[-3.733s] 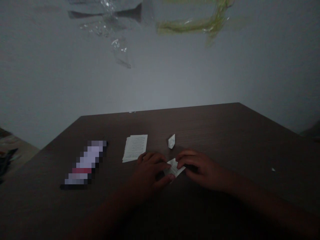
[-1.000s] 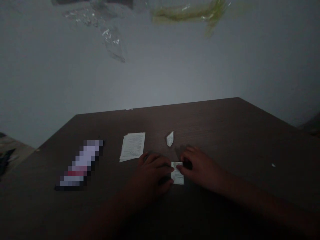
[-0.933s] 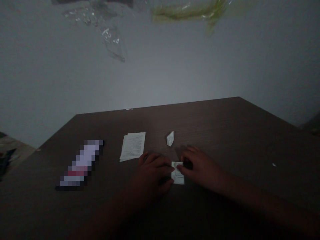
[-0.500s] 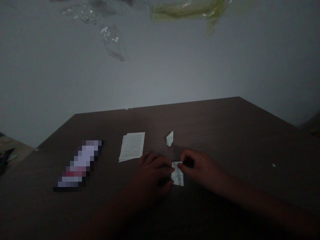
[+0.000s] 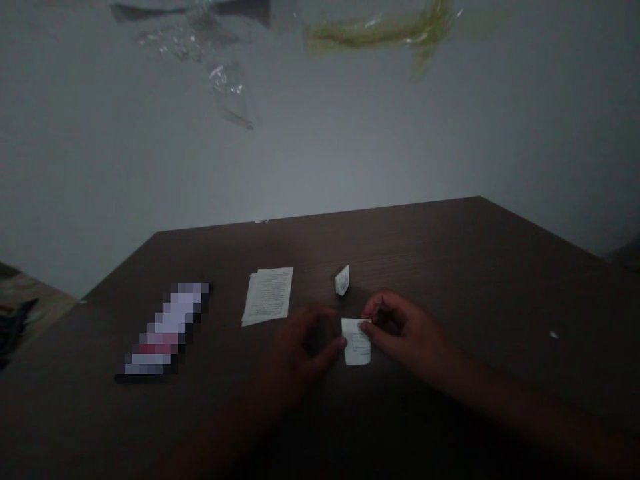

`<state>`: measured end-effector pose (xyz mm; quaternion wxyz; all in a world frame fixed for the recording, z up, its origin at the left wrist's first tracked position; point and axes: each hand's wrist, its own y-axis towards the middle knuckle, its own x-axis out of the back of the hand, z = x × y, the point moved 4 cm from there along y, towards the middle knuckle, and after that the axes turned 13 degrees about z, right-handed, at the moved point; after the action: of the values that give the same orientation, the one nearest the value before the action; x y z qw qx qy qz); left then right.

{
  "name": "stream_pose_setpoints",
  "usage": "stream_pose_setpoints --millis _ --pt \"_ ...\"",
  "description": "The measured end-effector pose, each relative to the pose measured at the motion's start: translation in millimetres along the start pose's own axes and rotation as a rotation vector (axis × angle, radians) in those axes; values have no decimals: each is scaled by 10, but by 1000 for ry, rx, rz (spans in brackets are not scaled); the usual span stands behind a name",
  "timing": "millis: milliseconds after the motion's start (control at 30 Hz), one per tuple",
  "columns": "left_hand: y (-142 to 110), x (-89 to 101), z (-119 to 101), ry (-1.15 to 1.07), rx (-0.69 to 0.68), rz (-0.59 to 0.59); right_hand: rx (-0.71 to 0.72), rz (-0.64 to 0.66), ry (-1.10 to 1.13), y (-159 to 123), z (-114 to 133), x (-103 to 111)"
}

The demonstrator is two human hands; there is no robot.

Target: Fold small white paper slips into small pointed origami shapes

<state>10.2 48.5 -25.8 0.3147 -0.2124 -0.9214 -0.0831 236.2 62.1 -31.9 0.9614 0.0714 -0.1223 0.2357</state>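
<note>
A small piece of printed paper (image 5: 357, 348) is pinched at its upper right corner between the thumb and fingers of my right hand (image 5: 400, 327). Its lower edge curves a little. My left hand (image 5: 303, 347) is at the paper's left side with thumb and fingers apart; the thumb tip is at the paper's edge, and I cannot tell whether it touches. Beyond the hands stands a small folded paper piece (image 5: 343, 281). A stack of printed paper sheets (image 5: 269, 295) lies to the left of it.
A phone-like device with a blurred screen (image 5: 167, 330) lies at the left of the brown table (image 5: 425, 247). A tiny white scrap (image 5: 554, 335) is at the right. Clear plastic (image 5: 230, 93) and yellow plastic (image 5: 375, 33) hang on the wall behind.
My left fingers have come off the small paper and opened away to the left. My right hand keeps its pinch, and the paper now looks slightly lifted and curved.
</note>
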Motion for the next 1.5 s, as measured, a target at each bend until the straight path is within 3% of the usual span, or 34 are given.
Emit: stream_pose_setpoints --millis 267,533,833,1500 --pt "-45 -64 -131 -181 62 -38 132 5 -117 -96 91 -76" --pt "-45 -13 -212 -139 -50 -43 111 74 -184 -80 199 -88" --pt "-31 1 -225 -81 -83 -35 181 123 -176 -44 199 -75" --pt "-38 32 -259 -90 -43 -23 204 108 -182 -58 214 -74"
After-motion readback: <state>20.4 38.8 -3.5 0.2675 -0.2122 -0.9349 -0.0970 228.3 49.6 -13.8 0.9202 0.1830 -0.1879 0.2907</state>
